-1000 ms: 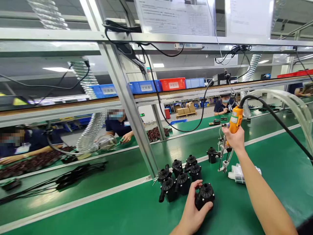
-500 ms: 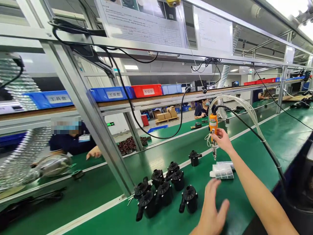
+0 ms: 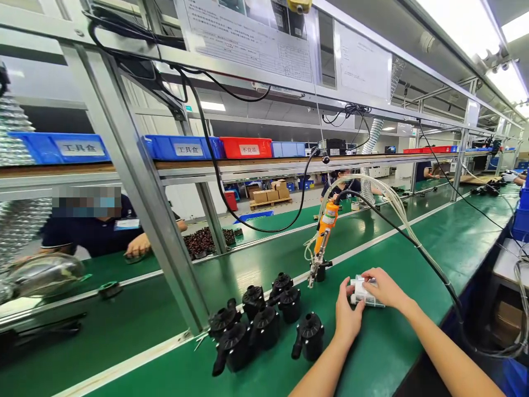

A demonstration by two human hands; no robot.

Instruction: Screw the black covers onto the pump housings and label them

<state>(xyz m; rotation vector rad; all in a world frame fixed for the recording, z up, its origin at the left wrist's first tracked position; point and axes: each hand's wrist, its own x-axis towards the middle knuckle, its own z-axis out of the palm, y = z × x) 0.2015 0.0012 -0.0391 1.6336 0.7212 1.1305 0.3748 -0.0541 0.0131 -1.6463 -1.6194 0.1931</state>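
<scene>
Two whitish, partly see-through tube-like pieces lie side by side on the green bench; I cannot make out their exact kind. My left hand grips their left end, thumb and fingers around it. Over their right side and top is my right hand, its fingers closed on them and covering part. An orange power screwdriver hangs tilted to the left of my hands, with nobody holding it. Behind its metal tip stands one black pump-like part, partly hidden. Nearest my left forearm is another black pump-like part.
Several more black pump-like parts stand grouped at the left, by a metal post. A hose bundle arcs down on the right. Bins line the shelf above. Across the bench sits a co-worker.
My right hand has let go of the orange screwdriver, which now hangs tilted further left. Both hands have come together on the whitish tube-like pieces. The view has shifted right.
</scene>
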